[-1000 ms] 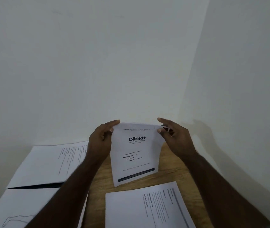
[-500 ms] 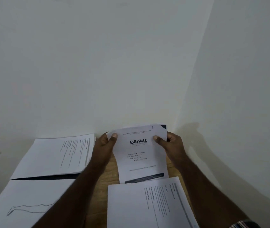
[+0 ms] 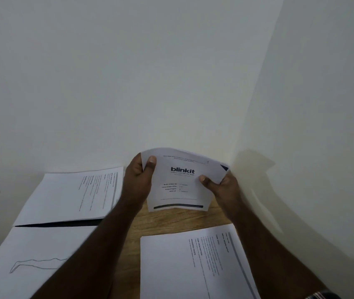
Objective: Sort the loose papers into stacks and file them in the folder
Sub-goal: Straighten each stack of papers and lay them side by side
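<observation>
- A printed sheet headed "blinkit" [image 3: 180,182] was held up by both hands over the far part of the wooden table [image 3: 161,221], close to the corner where the two white walls [image 3: 150,72] met.
- The grip of the left hand [image 3: 138,182] was closed on the sheet's left edge, near its top corner: the thumb [image 3: 150,164] was laid on the printed face and the other fingers were hidden behind the paper.
- The grip of the right hand [image 3: 221,186] was closed on the sheet's right edge, lower down than the left grip, with the thumb pressed on the front and the fingers behind.
- Between the two grips the sheet was bowed, its top edge arched upward; its lower edge hung free below both hands, above the table.
- A dark corner of something behind the sheet showed at its upper right; what it was could not be told.
- A text sheet [image 3: 74,197] lay at the table's far left edge.
- A sheet with a line drawing [image 3: 33,255] lay at the near left edge.
- Another text sheet [image 3: 193,266] lay at the near right.
</observation>
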